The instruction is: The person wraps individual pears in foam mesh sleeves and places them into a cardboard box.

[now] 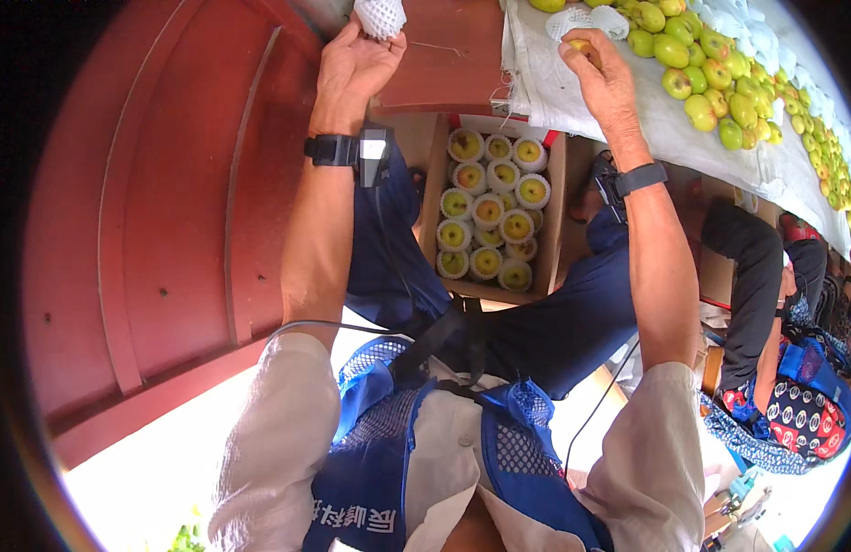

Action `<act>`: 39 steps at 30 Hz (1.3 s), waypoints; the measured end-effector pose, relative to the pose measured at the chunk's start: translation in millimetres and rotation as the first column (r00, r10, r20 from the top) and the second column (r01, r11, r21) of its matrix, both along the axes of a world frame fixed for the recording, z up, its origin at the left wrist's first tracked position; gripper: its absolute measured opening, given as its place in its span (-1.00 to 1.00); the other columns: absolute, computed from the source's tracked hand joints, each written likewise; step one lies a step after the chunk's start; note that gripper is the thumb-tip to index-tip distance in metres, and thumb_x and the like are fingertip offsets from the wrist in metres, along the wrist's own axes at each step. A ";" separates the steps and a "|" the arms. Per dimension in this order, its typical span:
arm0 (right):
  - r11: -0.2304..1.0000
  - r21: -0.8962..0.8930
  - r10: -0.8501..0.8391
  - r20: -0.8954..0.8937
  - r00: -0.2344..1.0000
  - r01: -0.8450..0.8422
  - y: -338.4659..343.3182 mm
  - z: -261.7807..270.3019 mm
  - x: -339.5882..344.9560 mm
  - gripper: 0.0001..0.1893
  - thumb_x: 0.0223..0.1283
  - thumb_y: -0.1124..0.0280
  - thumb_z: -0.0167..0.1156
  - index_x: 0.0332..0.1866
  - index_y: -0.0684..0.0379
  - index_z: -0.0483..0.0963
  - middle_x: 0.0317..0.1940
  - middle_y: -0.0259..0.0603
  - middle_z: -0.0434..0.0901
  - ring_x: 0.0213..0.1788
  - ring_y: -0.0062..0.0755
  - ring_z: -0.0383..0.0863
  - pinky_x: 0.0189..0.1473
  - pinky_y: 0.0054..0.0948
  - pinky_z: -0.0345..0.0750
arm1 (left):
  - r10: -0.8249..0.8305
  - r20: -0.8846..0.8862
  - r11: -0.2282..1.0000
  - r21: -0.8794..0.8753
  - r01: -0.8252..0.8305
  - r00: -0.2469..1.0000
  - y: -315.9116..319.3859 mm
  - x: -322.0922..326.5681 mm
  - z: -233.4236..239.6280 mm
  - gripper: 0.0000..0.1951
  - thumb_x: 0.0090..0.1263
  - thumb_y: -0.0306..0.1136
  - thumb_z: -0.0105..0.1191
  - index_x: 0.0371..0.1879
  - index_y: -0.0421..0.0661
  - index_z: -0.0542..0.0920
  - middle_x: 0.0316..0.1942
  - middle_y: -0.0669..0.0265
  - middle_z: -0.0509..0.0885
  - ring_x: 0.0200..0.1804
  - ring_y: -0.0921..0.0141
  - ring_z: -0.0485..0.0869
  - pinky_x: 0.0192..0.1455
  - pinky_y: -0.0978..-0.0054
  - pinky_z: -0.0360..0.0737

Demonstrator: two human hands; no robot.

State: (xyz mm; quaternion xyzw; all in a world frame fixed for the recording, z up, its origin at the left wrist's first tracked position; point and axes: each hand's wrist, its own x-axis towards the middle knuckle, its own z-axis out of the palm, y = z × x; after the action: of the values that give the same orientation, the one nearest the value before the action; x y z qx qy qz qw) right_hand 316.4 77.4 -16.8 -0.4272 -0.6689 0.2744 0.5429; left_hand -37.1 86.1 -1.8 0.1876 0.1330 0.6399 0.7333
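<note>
At the top of the view, my left hand [356, 72] is raised with the palm up. Its fingers hold a white foam net sleeve [382, 17]; whether a fruit sits inside cannot be seen. My right hand [604, 79], over the cloth-covered table, grips a yellowish apple-like fruit [585, 50], mostly hidden by the fingers. Just beyond it lie loose foam net sleeves [610, 23]. A cardboard box [551, 228] stands between my legs, filled with rows of fruit [488, 212] in foam sleeves.
A heap of yellow-green fruit [718, 76] and more foam sleeves [746, 27] cover the whitish cloth [535, 76]. Red panelling [177, 186] rises on my left. A seated person [739, 276] is close on my right. Thin black cables [342, 324] run by my arms.
</note>
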 end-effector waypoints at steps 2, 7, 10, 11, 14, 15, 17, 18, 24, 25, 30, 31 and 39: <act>1.000 0.015 -0.019 0.028 0.999 0.019 0.0 0.4 -0.3 -0.74 0.25 0.21 0.32 -0.08 0.12 0.60 -0.29 -0.24 0.67 -0.23 -0.49 0.63 -0.11 -0.47 0.55 | -0.003 -0.008 1.000 0.009 0.003 1.000 0.7 -1.8 -1.2 -0.70 0.65 -0.27 -0.19 0.22 -0.09 0.45 0.17 0.25 0.56 0.15 0.31 0.50 0.14 0.24 0.41; 1.000 -0.007 -0.014 0.100 0.995 0.014 -0.2 2.7 2.1 -0.69 0.24 0.18 0.33 -0.02 0.12 0.57 -0.25 -0.22 0.67 -0.18 -0.45 0.64 -0.05 -0.44 0.55 | -0.033 0.027 0.999 0.022 0.033 0.999 2.1 -0.5 -4.0 -0.70 0.64 -0.27 -0.17 0.22 -0.08 0.45 0.15 0.25 0.57 0.14 0.31 0.51 0.14 0.25 0.42; 0.999 -0.035 -0.010 0.174 0.985 0.017 -4.6 4.0 -4.9 -0.61 0.23 0.16 0.34 0.05 0.14 0.53 -0.17 -0.18 0.66 -0.10 -0.38 0.64 0.04 -0.39 0.54 | 0.010 0.018 1.000 -0.004 -0.010 1.000 -0.3 -2.8 -3.0 -0.70 0.64 -0.27 -0.17 0.22 -0.08 0.45 0.14 0.25 0.57 0.13 0.31 0.51 0.12 0.24 0.43; 0.999 -0.032 -0.026 0.221 0.975 0.034 -5.3 3.7 -4.2 -0.57 0.22 0.15 0.35 0.08 0.16 0.51 -0.13 -0.15 0.66 -0.06 -0.34 0.63 0.09 -0.37 0.53 | 0.008 0.019 1.000 -0.003 -0.008 1.000 0.7 -2.5 -3.2 -0.70 0.64 -0.27 -0.17 0.22 -0.08 0.45 0.14 0.25 0.57 0.13 0.31 0.51 0.12 0.24 0.43; 0.997 -0.044 0.069 0.144 0.987 -0.063 0.8 -4.4 0.5 -0.52 0.20 0.14 0.37 0.12 0.21 0.49 -0.08 -0.11 0.64 0.00 -0.28 0.62 0.15 -0.35 0.51 | -0.030 0.049 0.999 0.020 0.029 0.998 2.2 -1.5 -3.2 -0.70 0.64 -0.26 -0.18 0.22 -0.08 0.45 0.14 0.25 0.57 0.12 0.31 0.52 0.10 0.24 0.43; 0.997 -0.044 0.067 0.145 0.987 -0.061 4.1 -8.0 2.7 -0.52 0.20 0.14 0.37 0.12 0.21 0.49 -0.08 -0.11 0.64 0.00 -0.28 0.62 0.15 -0.35 0.51 | -0.017 0.035 1.000 0.013 0.016 0.999 2.4 0.0 -3.1 -0.70 0.64 -0.26 -0.18 0.22 -0.09 0.44 0.14 0.25 0.57 0.12 0.31 0.52 0.10 0.24 0.44; 0.985 -0.158 0.095 0.141 0.986 -0.072 8.2 -11.6 4.0 -0.51 0.18 0.17 0.39 0.13 0.22 0.49 -0.07 -0.10 0.65 0.02 -0.30 0.62 0.16 -0.37 0.50 | -0.002 0.019 1.000 0.006 0.002 1.000 1.9 0.6 -2.8 -0.70 0.65 -0.26 -0.18 0.22 -0.09 0.44 0.14 0.25 0.57 0.12 0.31 0.52 0.10 0.24 0.44; 0.985 -0.158 0.096 0.140 0.985 -0.073 8.3 -11.8 3.8 -0.51 0.18 0.17 0.39 0.13 0.22 0.49 -0.07 -0.10 0.65 0.02 -0.30 0.62 0.16 -0.37 0.50 | 0.002 0.021 1.000 0.002 -0.002 1.000 1.5 -0.1 -2.8 -0.70 0.65 -0.26 -0.18 0.22 -0.09 0.44 0.14 0.25 0.57 0.11 0.31 0.52 0.10 0.24 0.44; 0.974 -0.202 0.121 0.100 0.988 -0.099 5.1 -6.9 5.2 -0.44 0.16 0.13 0.40 0.19 0.21 0.50 -0.07 -0.14 0.67 0.00 -0.31 0.62 0.15 -0.37 0.51 | -0.012 0.024 1.000 0.003 0.012 1.000 2.2 -1.0 -2.6 -0.70 0.65 -0.26 -0.19 0.23 -0.09 0.44 0.14 0.25 0.57 0.11 0.31 0.52 0.11 0.24 0.43; 0.975 -0.204 0.123 0.145 0.982 -0.092 3.8 -5.0 5.8 -0.43 0.16 0.11 0.40 0.21 0.20 0.50 -0.09 -0.16 0.67 -0.06 -0.32 0.64 0.08 -0.39 0.55 | -0.036 0.040 0.999 0.021 0.035 0.999 2.9 -1.8 -3.3 -0.70 0.65 -0.26 -0.20 0.22 -0.09 0.44 0.14 0.25 0.57 0.11 0.31 0.52 0.12 0.24 0.43; 0.946 -0.314 0.134 0.147 0.980 -0.082 -7.0 8.8 2.3 -0.43 0.16 0.06 0.40 0.19 0.17 0.52 -0.20 -0.23 0.66 -0.28 -0.45 0.64 -0.23 -0.50 0.57 | -0.018 0.017 1.000 0.021 0.017 1.000 0.6 -1.8 -2.6 -0.70 0.65 -0.26 -0.19 0.22 -0.08 0.45 0.14 0.26 0.57 0.11 0.31 0.51 0.11 0.25 0.42; 0.931 -0.349 0.144 0.079 0.986 -0.108 -7.6 10.2 2.6 -0.43 0.15 0.03 0.40 0.18 0.15 0.53 -0.23 -0.27 0.63 -0.33 -0.50 0.62 -0.33 -0.54 0.49 | -0.005 0.007 1.000 0.010 0.005 1.000 0.6 -1.4 -2.3 -0.70 0.65 -0.26 -0.19 0.21 -0.08 0.45 0.14 0.26 0.57 0.11 0.31 0.51 0.11 0.25 0.42; 0.866 -0.464 0.122 -0.162 0.979 -0.185 -5.1 9.8 14.6 -0.42 0.19 0.04 0.35 0.27 0.06 0.45 -0.10 -0.35 0.57 -0.21 -0.56 0.61 -0.39 -0.55 0.30 | 0.001 -0.007 1.000 0.002 -0.001 1.000 3.2 -3.9 -5.5 -0.70 0.66 -0.26 -0.19 0.23 -0.08 0.43 0.18 0.24 0.54 0.14 0.32 0.48 0.12 0.25 0.42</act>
State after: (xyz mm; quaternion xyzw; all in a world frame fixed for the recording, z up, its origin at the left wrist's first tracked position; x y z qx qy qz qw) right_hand 331.1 72.3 -7.1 -0.4745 -0.5767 0.4997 0.4388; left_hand -41.0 89.2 -7.3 0.1903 0.1349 0.6398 0.7323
